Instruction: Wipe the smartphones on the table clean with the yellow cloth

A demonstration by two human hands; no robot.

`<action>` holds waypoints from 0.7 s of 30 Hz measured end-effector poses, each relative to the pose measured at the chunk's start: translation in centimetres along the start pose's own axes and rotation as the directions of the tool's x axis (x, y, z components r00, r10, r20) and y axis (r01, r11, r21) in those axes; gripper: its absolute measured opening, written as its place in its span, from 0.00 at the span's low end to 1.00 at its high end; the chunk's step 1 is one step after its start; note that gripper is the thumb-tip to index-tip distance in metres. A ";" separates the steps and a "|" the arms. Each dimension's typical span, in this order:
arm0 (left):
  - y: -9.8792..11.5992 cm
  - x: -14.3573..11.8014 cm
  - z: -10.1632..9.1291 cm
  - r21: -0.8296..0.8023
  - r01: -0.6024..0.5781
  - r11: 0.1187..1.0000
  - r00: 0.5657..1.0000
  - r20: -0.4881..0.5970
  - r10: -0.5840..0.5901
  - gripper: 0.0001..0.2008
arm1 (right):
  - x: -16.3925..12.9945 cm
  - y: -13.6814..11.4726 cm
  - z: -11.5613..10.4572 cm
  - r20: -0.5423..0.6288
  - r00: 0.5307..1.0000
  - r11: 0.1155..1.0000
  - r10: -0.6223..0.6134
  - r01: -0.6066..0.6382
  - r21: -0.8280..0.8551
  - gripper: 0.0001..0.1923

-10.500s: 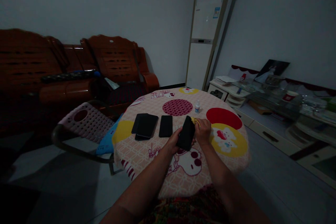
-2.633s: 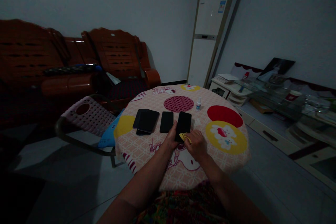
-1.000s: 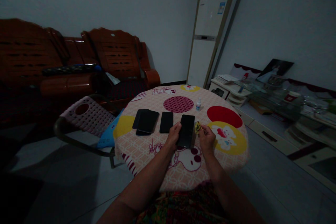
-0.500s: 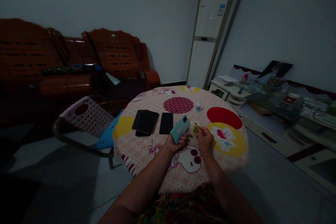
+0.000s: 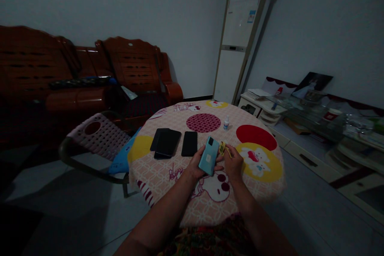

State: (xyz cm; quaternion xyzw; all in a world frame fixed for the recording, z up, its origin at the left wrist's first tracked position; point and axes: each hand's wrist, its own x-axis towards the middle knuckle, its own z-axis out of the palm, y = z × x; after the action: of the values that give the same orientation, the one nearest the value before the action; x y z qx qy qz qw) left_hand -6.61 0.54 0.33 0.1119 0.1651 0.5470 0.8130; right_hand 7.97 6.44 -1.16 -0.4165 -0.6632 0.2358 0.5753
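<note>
A light teal smartphone (image 5: pixel 209 157) lies in my left hand (image 5: pixel 196 165), its back and dark camera block facing up. The fingers of that hand wrap around its edges. Pinched in my right hand (image 5: pixel 234 164), just right of the phone, is a small yellow cloth (image 5: pixel 222 148) with dark markings. A black phone (image 5: pixel 189 144) rests on the table left of the teal one. Further left, several dark flat devices (image 5: pixel 168 143) overlap in a pile. A small white bottle (image 5: pixel 226 123) with a blue label stands upright beyond my hands.
A patterned cloth covers the round table (image 5: pixel 162 168). On the left stands a woven chair (image 5: pixel 100 136) with a blue cushion, before a wooden sofa (image 5: pixel 132 64). A tall white air conditioner (image 5: pixel 231 64) fills the corner. To the right runs a low cabinet (image 5: pixel 297 152) with items on glass.
The teal phone has turned more upright in my left hand, its back now facing me more fully. My right hand with the yellow cloth has come close to the phone's edge.
</note>
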 end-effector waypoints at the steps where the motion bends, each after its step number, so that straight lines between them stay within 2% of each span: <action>1: 0.0 0.0 0.0 0.011 0.004 1.000 1.000 -0.019 -0.004 0.27 | 0.1 -0.1 0.2 0.011 0.998 0.998 -0.060 0.060 -0.033 0.14; 4: -0.1 0.3 0.1 0.046 0.011 0.999 0.993 -0.121 -0.005 0.24 | 0.0 -1.0 0.9 0.090 0.964 0.951 -0.250 0.262 -0.162 0.14; 6: -0.1 0.5 0.1 0.064 -0.002 0.998 0.979 -0.201 0.015 0.22 | -0.2 -1.6 1.3 0.197 0.913 0.881 -0.359 0.401 -0.253 0.14; 8: -0.1 0.7 0.2 0.083 -0.023 0.996 0.965 -0.259 0.044 0.21 | -0.5 -2.1 1.7 0.303 0.857 0.804 -0.418 0.504 -0.316 0.13; 10: -0.2 0.7 0.2 0.107 -0.023 0.994 0.957 -0.284 0.053 0.21 | -0.5 -2.3 1.9 0.351 0.830 0.756 -0.434 0.547 -0.360 0.12; 13: -0.4 0.6 0.3 0.144 -0.007 0.990 0.965 -0.259 0.045 0.22 | 0.4 -2.0 2.1 0.308 0.852 0.749 -0.422 0.520 -0.411 0.12; 18: -0.6 0.2 0.4 0.237 0.044 0.971 0.987 -0.160 -0.005 0.26 | 2.4 -1.5 2.1 0.189 0.922 0.813 -0.337 0.386 -0.436 0.15; 21: -0.7 0.1 0.5 0.267 0.057 0.962 0.988 -0.153 -0.016 0.27 | 2.5 -1.7 1.9 0.210 0.920 0.815 -0.330 0.390 -0.429 0.16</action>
State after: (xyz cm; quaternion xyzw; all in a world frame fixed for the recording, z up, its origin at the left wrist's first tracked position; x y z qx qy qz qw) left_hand -5.82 0.39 0.50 0.1776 0.3010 0.5110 0.7853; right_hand 5.73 7.86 1.15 -0.3927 -0.8016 -0.0166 0.4504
